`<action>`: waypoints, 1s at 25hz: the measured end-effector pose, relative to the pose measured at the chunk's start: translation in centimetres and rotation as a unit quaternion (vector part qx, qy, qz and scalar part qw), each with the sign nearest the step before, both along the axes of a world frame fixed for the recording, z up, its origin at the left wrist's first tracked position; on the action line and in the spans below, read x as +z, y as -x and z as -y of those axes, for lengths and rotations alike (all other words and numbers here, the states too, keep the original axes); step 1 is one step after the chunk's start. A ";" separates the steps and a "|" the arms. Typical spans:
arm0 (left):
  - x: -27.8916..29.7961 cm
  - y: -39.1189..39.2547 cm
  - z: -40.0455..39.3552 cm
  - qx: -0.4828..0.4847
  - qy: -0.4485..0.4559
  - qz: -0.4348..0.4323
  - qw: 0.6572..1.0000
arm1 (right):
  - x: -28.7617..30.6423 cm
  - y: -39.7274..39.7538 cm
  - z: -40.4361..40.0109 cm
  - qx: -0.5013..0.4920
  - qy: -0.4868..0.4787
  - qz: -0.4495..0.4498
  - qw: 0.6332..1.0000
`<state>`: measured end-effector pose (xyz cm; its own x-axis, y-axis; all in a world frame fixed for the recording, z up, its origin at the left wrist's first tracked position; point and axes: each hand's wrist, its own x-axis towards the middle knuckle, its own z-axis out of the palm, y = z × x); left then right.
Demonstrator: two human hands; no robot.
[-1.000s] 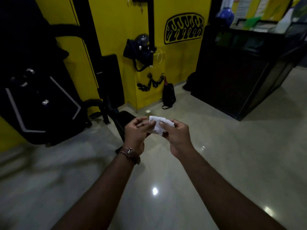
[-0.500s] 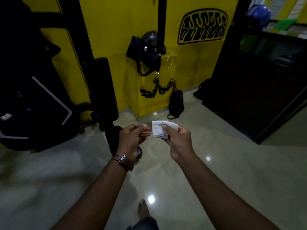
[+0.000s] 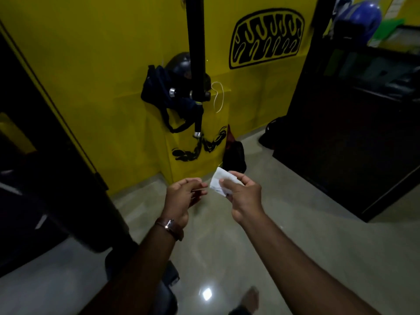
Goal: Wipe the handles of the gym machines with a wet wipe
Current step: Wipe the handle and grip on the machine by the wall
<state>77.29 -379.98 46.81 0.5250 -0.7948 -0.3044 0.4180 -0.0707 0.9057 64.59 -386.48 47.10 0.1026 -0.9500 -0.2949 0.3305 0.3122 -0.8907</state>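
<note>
My right hand [image 3: 242,193] pinches a small white wet wipe [image 3: 219,181] between thumb and fingers, at chest height over the floor. A short gap to its left, my left hand [image 3: 184,196] has its fingers curled toward the thumb; a thin pale line shows at the fingertips, and I cannot tell if they hold anything. Straight ahead, a black machine post [image 3: 196,42] comes down in front of the yellow wall. A short black handle with a chrome end [image 3: 198,123] hangs below it, well above and beyond both hands.
A dark bag and helmet [image 3: 168,92] hang on the yellow wall behind the post. A black bag [image 3: 235,155] stands on the floor below. A large dark machine [image 3: 45,178] fills the left side, a black counter [image 3: 352,144] the right. Glossy floor lies underfoot.
The hands have parted: the wipe was held by both, now only by the right. The view has moved closer to the yellow wall and the hanging handle.
</note>
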 end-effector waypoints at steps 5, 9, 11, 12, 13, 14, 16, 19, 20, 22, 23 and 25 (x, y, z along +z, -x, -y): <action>-2.2 -3.2 13.9 0.040 -0.035 0.006 0.999 | -1.9 -3.6 14.7 0.025 0.061 -0.078 0.995; -3.9 -6.0 22.5 0.084 -0.074 0.000 0.994 | -3.1 -7.5 24.2 0.052 0.086 -0.154 0.983; -4.6 -7.5 25.6 0.106 -0.082 -0.005 0.991 | -3.9 -9.6 27.5 0.068 0.077 -0.169 0.980; -4.9 -8.2 27.0 0.113 -0.085 -0.006 0.990 | -4.0 -10.7 28.8 0.074 0.081 -0.177 0.978; -5.4 -9.1 28.5 0.120 -0.090 -0.001 0.989 | -4.1 -11.9 30.1 0.080 0.087 -0.182 0.976; -5.9 -10.1 30.0 0.129 -0.097 0.010 0.987 | -4.3 -13.2 31.4 0.084 0.094 -0.182 0.975; -7.2 -12.4 32.8 0.155 -0.120 0.059 0.979 | -4.8 -15.9 33.6 0.082 0.093 -0.179 0.976; -9.1 -15.9 36.4 0.141 -0.173 0.185 0.957 | -5.5 -20.4 36.6 0.040 0.078 -0.175 0.981; -9.6 -16.9 37.3 0.120 -0.177 0.232 0.949 | -5.4 -21.7 37.5 0.017 0.080 -0.170 0.982; -10.7 -18.6 38.7 0.073 -0.163 0.319 0.931 | -5.1 -23.8 38.7 -0.037 0.098 -0.153 0.983; -11.3 -19.3 39.3 0.047 -0.156 0.347 0.923 | -5.0 -24.6 39.0 -0.062 0.111 -0.144 0.981; -11.9 -19.9 40.0 0.011 -0.143 0.368 0.919 | -5.1 -25.7 39.1 -0.093 0.160 -0.135 0.973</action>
